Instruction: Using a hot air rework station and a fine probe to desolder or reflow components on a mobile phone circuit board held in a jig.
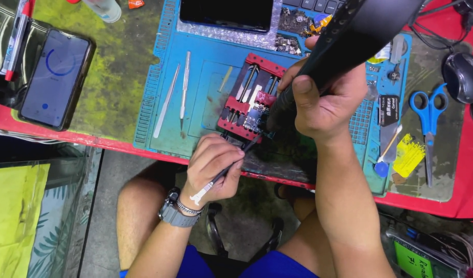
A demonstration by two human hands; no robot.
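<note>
My right hand (326, 100) grips a thick black hot-air handpiece (344, 44), its nozzle aimed down at a small circuit board (257, 116) clamped in a red holder (246, 98). My left hand (213, 167), with a watch and bracelet on its wrist, pinches black tweezers (231, 164) whose tips touch the board's near edge. The holder sits on a blue work mat (205, 103).
Two metal pry tools (174, 95) lie left of the holder. A dark phone (56, 77) with a lit screen rests at the far left. Blue scissors (427, 123), a yellow tag (409, 154) and a black mouse (463, 74) lie to the right. Another phone (226, 13) lies at the mat's top.
</note>
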